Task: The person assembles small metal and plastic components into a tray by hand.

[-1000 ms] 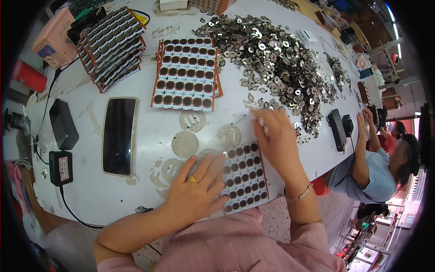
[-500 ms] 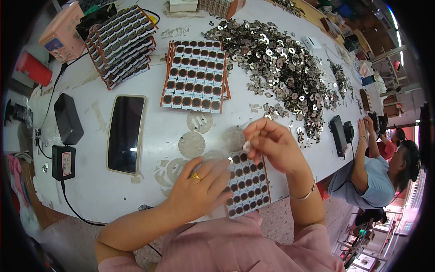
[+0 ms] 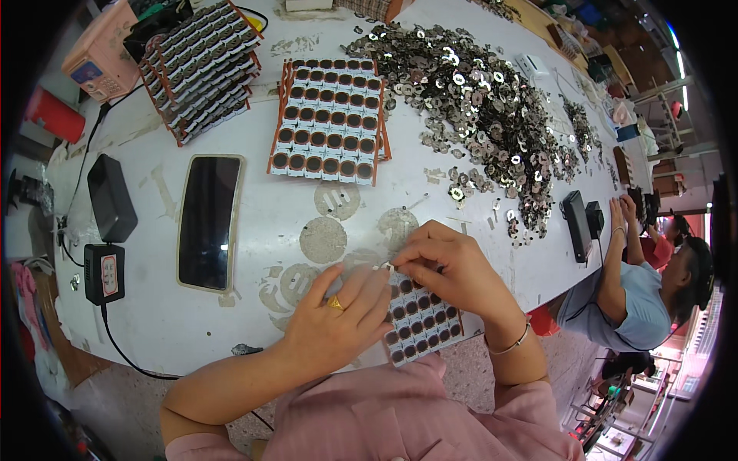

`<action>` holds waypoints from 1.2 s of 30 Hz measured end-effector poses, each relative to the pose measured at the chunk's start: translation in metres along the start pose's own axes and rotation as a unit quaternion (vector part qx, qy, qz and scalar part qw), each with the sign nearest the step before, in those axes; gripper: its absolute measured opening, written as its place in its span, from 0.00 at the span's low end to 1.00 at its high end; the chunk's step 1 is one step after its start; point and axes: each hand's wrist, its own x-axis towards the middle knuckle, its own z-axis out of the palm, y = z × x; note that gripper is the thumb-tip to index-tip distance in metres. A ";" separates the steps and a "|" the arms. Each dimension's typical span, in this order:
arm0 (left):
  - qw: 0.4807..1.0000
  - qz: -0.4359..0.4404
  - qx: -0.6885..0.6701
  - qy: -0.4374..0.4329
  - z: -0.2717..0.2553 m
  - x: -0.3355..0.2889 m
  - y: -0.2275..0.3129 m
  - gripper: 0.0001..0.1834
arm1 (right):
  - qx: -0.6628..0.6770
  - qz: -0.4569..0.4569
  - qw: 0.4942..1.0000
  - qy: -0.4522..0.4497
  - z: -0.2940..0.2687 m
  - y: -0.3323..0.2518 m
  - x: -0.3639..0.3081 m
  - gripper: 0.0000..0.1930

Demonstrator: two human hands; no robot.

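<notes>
Rests the left hand (image 3: 334, 323), bent-fingered, grip impossible to tell, along the disc sheet (image 3: 421, 319) at the surface's near edge, seemingly steadying it. Holds the right hand (image 3: 465, 273) pinched narrow near its far-left corner, contents unclear, with metal pieces (image 3: 492, 115) heaped beyond, probably for easy reach.

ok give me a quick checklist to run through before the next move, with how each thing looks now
1. Left hand at the left side of the disc-patterned sheet: ok.
2. Right hand over the sheet's upper part: ok.
3. Small piece pinched in the right fingertips: cannot tell, too small and partly hidden.
4. Sheet's near edge fully on the table: cannot tell, it lies right by the table's edge.
5. Pile of metal pieces apart from the sheet: ok.
6. Phone away from both hands: ok.
</notes>
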 end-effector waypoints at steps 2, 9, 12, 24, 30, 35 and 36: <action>1.000 0.002 0.002 -0.003 -0.001 0.000 0.001 0.27 | 0.001 -0.009 1.000 0.014 0.004 0.000 -0.002 0.09; 0.999 0.010 0.030 -0.020 -0.002 -0.001 0.005 0.27 | 0.009 0.073 0.993 0.091 0.016 -0.010 -0.011 0.10; 0.999 0.012 0.039 -0.023 -0.003 0.001 0.007 0.27 | 0.010 0.076 0.992 0.104 0.021 0.001 -0.017 0.10; 0.999 0.022 0.017 -0.015 0.000 0.004 0.003 0.23 | -0.163 -0.041 0.962 0.213 -0.023 0.026 0.014 0.13; 1.000 0.023 0.010 -0.004 -0.001 0.006 0.001 0.20 | -0.414 -0.079 0.878 0.230 -0.044 0.054 0.041 0.17; 1.000 0.015 0.002 0.000 0.000 0.004 0.000 0.19 | 0.256 0.073 0.945 0.190 -0.045 0.037 0.028 0.15; 1.000 0.011 0.002 -0.001 0.001 0.003 0.000 0.19 | 0.259 0.072 0.945 0.185 -0.038 0.031 0.026 0.15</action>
